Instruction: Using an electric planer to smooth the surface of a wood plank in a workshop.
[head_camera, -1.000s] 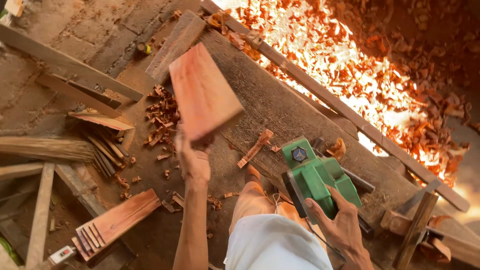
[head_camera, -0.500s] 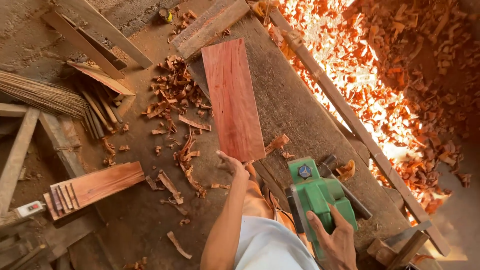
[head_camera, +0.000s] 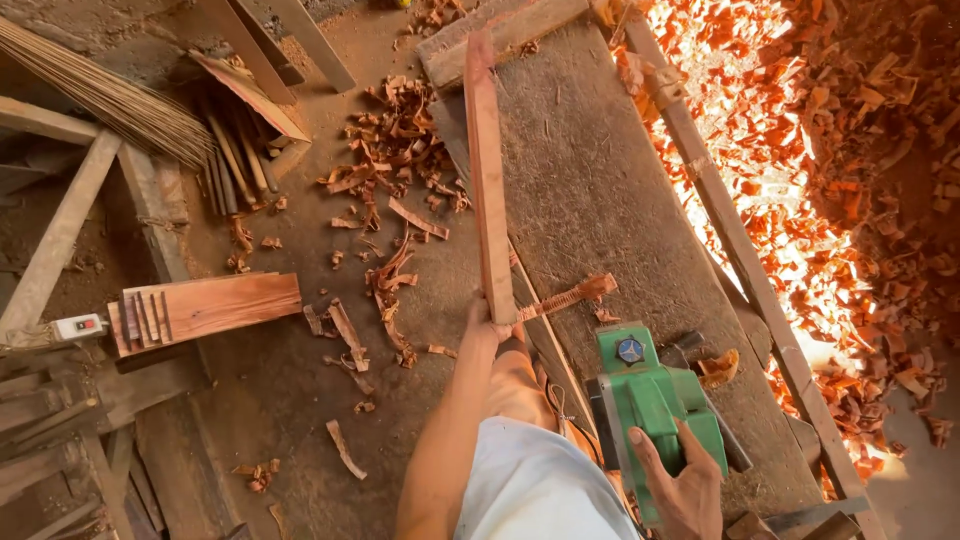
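one long reddish plank (head_camera: 487, 180) stands on edge, its near end gripped by the left hand (head_camera: 487, 322).

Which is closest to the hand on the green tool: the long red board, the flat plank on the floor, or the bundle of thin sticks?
From the right hand on the green planer:
1. Long red board, just to its left, held on edge by the left hand.
2. Flat plank, on the floor, farther left.
3. Stick bundle, far top left corner.
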